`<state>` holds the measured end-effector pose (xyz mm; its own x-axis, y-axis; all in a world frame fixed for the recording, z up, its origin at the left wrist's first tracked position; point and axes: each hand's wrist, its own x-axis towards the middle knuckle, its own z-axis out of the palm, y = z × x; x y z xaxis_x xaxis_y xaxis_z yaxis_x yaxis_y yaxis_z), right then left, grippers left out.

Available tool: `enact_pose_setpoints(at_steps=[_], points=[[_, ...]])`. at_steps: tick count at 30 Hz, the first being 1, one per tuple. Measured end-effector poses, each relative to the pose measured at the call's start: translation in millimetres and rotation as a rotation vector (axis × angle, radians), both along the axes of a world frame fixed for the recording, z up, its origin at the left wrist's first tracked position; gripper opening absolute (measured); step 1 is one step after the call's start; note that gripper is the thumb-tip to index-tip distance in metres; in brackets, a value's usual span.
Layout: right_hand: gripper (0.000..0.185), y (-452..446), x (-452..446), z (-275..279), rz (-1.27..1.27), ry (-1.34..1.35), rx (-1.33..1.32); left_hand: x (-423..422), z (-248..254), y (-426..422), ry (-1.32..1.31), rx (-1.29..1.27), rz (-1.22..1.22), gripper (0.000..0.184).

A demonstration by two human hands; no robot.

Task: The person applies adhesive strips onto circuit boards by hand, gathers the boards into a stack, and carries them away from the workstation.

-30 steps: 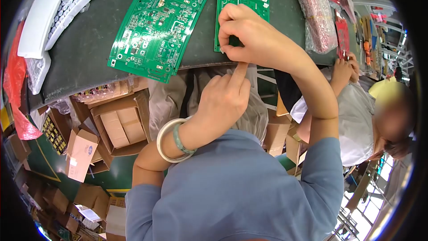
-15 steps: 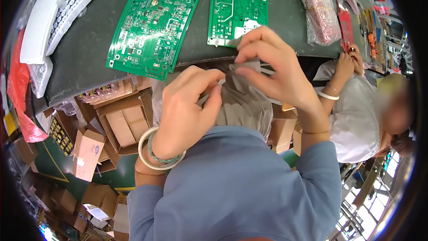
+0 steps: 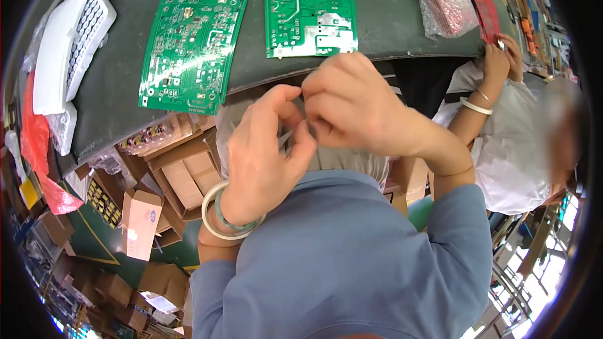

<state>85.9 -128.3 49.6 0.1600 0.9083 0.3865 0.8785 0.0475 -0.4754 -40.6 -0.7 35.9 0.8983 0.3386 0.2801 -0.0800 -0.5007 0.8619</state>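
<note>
In front of my body, just off the table's near edge, my left hand [image 3: 267,154] is closed, thumb and index finger curled towards each other. A small pale scrap [image 3: 286,136] shows between its fingers, too small to name. My right hand [image 3: 355,107] has its fingers bent in a pinch against the left fingertips; what it grips, if anything, is hidden. Beyond the hands lie two green circuit boards: a long one [image 3: 188,37] on the left, and another [image 3: 311,9] with pale patches, nearest my right hand. Neither hand touches them.
The dark table [image 3: 132,31] carries a white tray of round cells [image 3: 85,44] at left and a bubble-wrapped bundle [image 3: 443,0] at right. Cardboard boxes [image 3: 182,176] stand below. A co-worker's hands [image 3: 499,56] hold a red strip [image 3: 482,9] at right.
My right hand has moved left and down to meet my left hand, its fingers closing. The pale scrap sits lower between my left fingers. The view has shifted slightly.
</note>
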Motion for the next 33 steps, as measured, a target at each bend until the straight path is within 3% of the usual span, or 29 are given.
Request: enact_pose_setpoints(at_steps=[1,4,8,9,10,13,14,17,25,33], points=[[0.026,-3,-3,-3,-0.022,-0.153,0.083,1,0,-1,0.023,-0.029,-0.007,0.039],[0.028,-15,-9,-6,-0.067,-0.224,0.198,3,1,-9,-0.031,-0.073,-0.060,0.032],[0.027,-32,-12,2,0.033,-0.118,0.098,18,-12,-10,-0.087,-0.042,0.063,0.026],[0.022,-34,-17,1,0.026,-0.156,0.112,22,-17,-7,-0.075,-0.267,0.092,0.027],[0.022,-36,-13,3,0.020,-0.159,0.109,22,-16,-5,-0.077,-0.269,0.085,0.027],[0.015,-39,19,11,-0.323,0.242,-0.066,26,-5,-6,0.007,0.173,-0.065,0.037],[0.013,-42,35,9,-0.335,0.304,-0.140,28,-7,-10,0.003,0.174,-0.068,0.037],[0.010,-37,59,-1,-0.290,0.277,-0.197,39,-20,-17,0.081,0.697,-0.083,0.041],[0.010,-23,77,-10,-0.124,0.193,-0.283,40,-22,-22,0.121,0.754,-0.066,0.040],[0.011,-17,77,-5,-0.127,0.165,-0.316,39,-21,-22,0.111,0.754,-0.069,0.040]])
